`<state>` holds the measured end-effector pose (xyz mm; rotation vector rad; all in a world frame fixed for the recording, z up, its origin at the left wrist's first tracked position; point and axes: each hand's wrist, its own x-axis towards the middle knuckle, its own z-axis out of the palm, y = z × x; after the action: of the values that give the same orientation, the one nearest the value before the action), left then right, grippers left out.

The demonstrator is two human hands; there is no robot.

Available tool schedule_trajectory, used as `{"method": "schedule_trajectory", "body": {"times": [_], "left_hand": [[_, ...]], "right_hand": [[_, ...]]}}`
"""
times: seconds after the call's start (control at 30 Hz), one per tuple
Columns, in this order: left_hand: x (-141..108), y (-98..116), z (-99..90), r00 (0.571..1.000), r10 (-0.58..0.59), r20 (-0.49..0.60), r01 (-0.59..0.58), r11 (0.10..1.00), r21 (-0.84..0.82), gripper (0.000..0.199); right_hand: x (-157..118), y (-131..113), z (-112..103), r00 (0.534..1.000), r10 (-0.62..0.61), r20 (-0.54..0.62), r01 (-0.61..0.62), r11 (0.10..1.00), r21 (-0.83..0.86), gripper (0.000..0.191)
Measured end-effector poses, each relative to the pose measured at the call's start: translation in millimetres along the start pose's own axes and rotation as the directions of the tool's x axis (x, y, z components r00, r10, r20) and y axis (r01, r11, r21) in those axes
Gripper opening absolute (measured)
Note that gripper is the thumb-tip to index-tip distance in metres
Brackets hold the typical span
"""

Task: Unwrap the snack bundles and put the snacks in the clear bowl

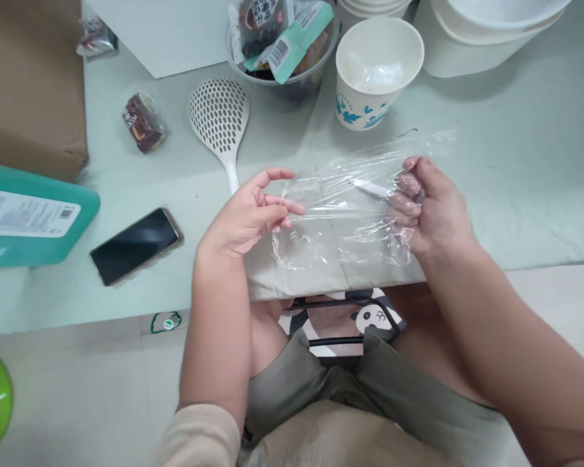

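A thin, crinkled sheet of clear plastic film (331, 227) stretches between my two hands above the table edge; whether it is a bag or a single sheet I cannot tell. My left hand (255, 217) pinches its left side between thumb and fingers, with the index finger held out. My right hand (433, 207) is closed around the bunched right side. A slim white strip (370, 188) shows through or behind the film near my right fingers. Just beyond my left hand lies a white slotted skimmer (220, 120), its handle partly hidden by that hand.
A patterned paper cup (377, 71), a clear tub of snack packets (296, 78) and white containers (472, 48) stand at the back. Leftward are a phone (136, 246), a wrapped cocoa snack (145, 123), a green bottle (34, 217) and a cardboard box (29, 91).
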<state>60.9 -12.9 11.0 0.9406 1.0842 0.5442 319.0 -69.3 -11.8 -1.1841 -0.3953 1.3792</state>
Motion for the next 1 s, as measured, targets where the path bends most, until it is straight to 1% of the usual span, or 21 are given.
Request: {"method": "schedule_trajectory", "body": {"times": [0.1, 0.17, 0.2, 0.3, 0.37, 0.43, 0.57, 0.7, 0.8, 0.9, 1.0], "left_hand": [[-0.5, 0.9, -0.4, 0.998, 0.013, -0.066, -0.013, 1.000, -0.003, 0.053], [0.5, 0.2, 1.2, 0.992, 0.032, -0.122, -0.035, 0.999, -0.027, 0.048], [1.2, -0.1, 2.2, 0.987, 0.048, -0.155, -0.056, 0.997, -0.048, 0.045], [3.6, 0.1, 5.4, 0.963, 0.093, -0.255, -0.124, 0.986, -0.109, 0.037], [4.6, 1.2, 7.3, 0.950, 0.102, -0.296, -0.144, 0.982, -0.123, 0.024], [5.3, 1.8, 8.8, 0.940, 0.102, -0.326, -0.141, 0.985, -0.098, 0.012], [8.3, -2.8, 8.1, 0.898, 0.153, -0.412, -0.157, 0.987, 0.025, 0.005], [13.3, -10.1, 4.8, 0.857, 0.241, -0.454, -0.215, 0.970, 0.110, 0.008], [15.0, -10.8, 5.5, 0.825, 0.272, -0.496, -0.243, 0.962, 0.125, 0.008], [14.1, -8.6, 7.9, 0.794, 0.265, -0.547, -0.238, 0.964, 0.121, 0.005], [12.4, -7.6, 9.0, 0.791, 0.279, -0.545, -0.252, 0.959, 0.125, 0.006]], "right_hand": [[1.0, -1.6, 0.0, 1.000, 0.014, -0.017, -0.014, 0.999, 0.036, 0.028], [0.2, -1.9, 2.7, 0.999, 0.037, -0.029, -0.035, 0.997, 0.064, 0.030], [-0.6, -1.5, 4.3, 0.999, 0.049, -0.018, -0.048, 0.997, 0.060, 0.032], [-4.9, 2.8, 8.8, 0.992, 0.104, 0.065, -0.102, 0.994, -0.032, 0.040], [-8.1, 7.1, 10.4, 0.982, 0.153, 0.108, -0.139, 0.982, -0.128, 0.043], [-10.5, 10.6, 10.7, 0.978, 0.168, 0.124, -0.138, 0.966, -0.220, 0.042], [-11.0, 13.3, 8.5, 0.990, 0.093, 0.104, -0.056, 0.946, -0.319, 0.037], [-8.4, 14.2, 6.0, 0.997, 0.065, 0.036, -0.048, 0.936, -0.350, 0.040], [-7.0, 14.4, 5.7, 1.000, 0.026, -0.009, -0.027, 0.939, -0.342, 0.045], [-7.1, 12.6, 6.9, 1.000, -0.002, 0.000, 0.002, 0.945, -0.327, 0.047], [-8.5, 9.3, 8.2, 1.000, -0.028, 0.000, 0.027, 0.949, -0.314, 0.046]]}}
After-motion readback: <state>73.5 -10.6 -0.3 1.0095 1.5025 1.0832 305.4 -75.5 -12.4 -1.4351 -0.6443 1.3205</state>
